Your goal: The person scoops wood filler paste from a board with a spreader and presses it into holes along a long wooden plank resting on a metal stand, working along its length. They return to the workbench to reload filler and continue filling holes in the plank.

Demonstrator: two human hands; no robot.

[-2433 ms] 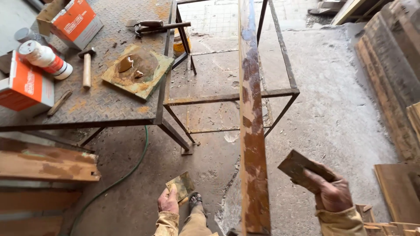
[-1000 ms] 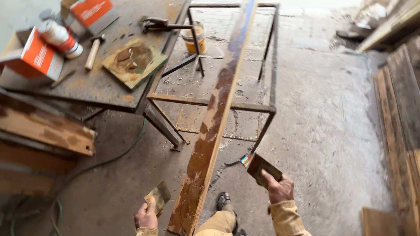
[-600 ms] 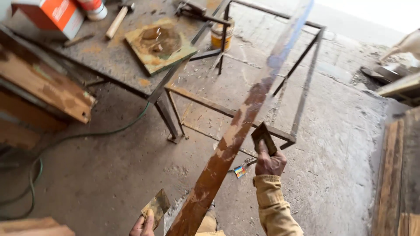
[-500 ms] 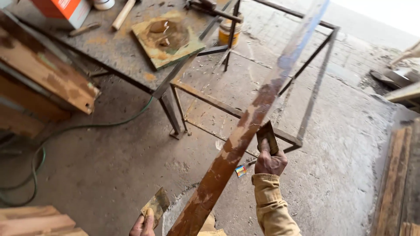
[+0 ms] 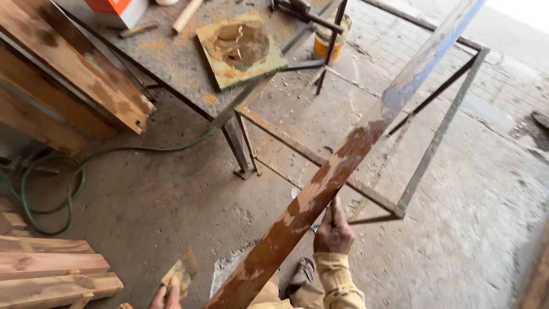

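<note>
Head view: hands (image 5: 333,232) at plank (image 5: 343,166)

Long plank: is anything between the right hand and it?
Nothing visible. The right hand is already up against the long plank's edge, its fingers touching the wood. The left hand, lower down, holds a small flat scraper, clear of the plank.

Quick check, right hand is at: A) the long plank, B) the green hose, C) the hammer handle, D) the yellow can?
A: the right hand is pressed against the edge of the plank, holding a flat tool edge-on; the left hand holds a smeared scraper apart from it.
</note>
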